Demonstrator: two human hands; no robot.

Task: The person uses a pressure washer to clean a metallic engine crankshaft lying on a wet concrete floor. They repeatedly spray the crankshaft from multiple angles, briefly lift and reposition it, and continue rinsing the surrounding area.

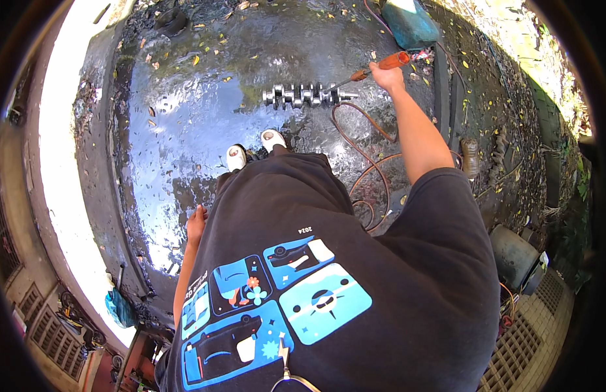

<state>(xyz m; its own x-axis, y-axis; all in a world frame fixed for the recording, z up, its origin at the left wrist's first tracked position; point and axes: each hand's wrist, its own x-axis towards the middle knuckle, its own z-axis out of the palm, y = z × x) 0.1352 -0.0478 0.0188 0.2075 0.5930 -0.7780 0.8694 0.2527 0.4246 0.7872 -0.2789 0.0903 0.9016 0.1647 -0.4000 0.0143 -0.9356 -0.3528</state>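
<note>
A shiny metal crankshaft (pixel 303 96) lies crosswise on the wet dark ground, a little beyond my shoes. My right hand (pixel 388 76) reaches forward and is closed around an orange-handled tool (pixel 359 75). A thin grey rod runs from that tool down to the crankshaft's right part; whether it touches cannot be made out. My left hand (pixel 196 223) hangs low at my left side, away from the crankshaft. Its fingers are loosely bent and nothing shows in them.
A brownish-red hose (pixel 365 171) loops over the ground to the right of my shoes (pixel 271 139). Far right stands a blue-green container (pixel 409 25). A plastic bottle (pixel 470 158) lies by the right edge, and a metal cylinder (pixel 514 259) sits nearer. Fallen leaves are scattered about.
</note>
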